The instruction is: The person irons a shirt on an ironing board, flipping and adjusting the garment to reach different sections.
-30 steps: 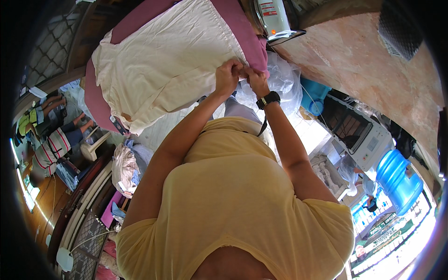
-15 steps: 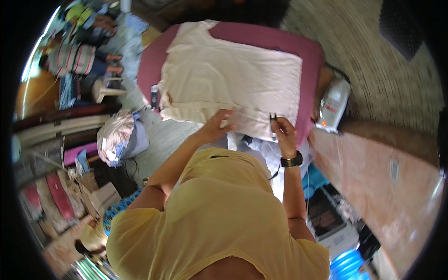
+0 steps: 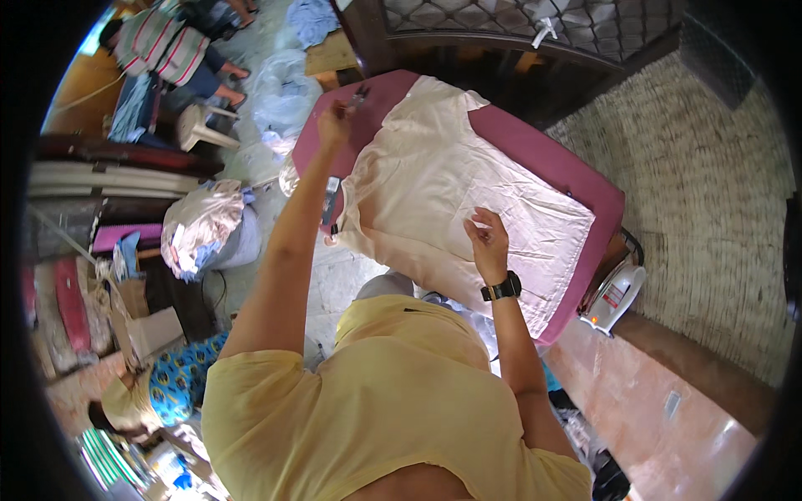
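In our left hand (image 3: pixel 334 129), at the upper left of the frame, the fingers are curled and seem to pinch the near end of a small dark tool (image 3: pixel 361 95); blur hides the finer grip. The tool's long axis slants up and right from our fingertips, over the purple counter (image 3: pixel 606 199) and clear of the cloth. Our right hand (image 3: pixel 491 244), near the middle of the frame, has its fingers loosely bent and parted, with nothing seen between them; we cannot tell whether they touch the shirt (image 3: pixel 443 179) below.

The shirt lies down and right of our left fingers, its long axis running from upper left to lower right, its straight hem toward the right of the frame. Our right hand is much the nearer to it; our left is nearer the counter's upper-left end.

Farther out, a dark box (image 3: pixel 331 200) sits at the counter's left edge, and an iron (image 3: pixel 618 299) stands just beyond its lower right.
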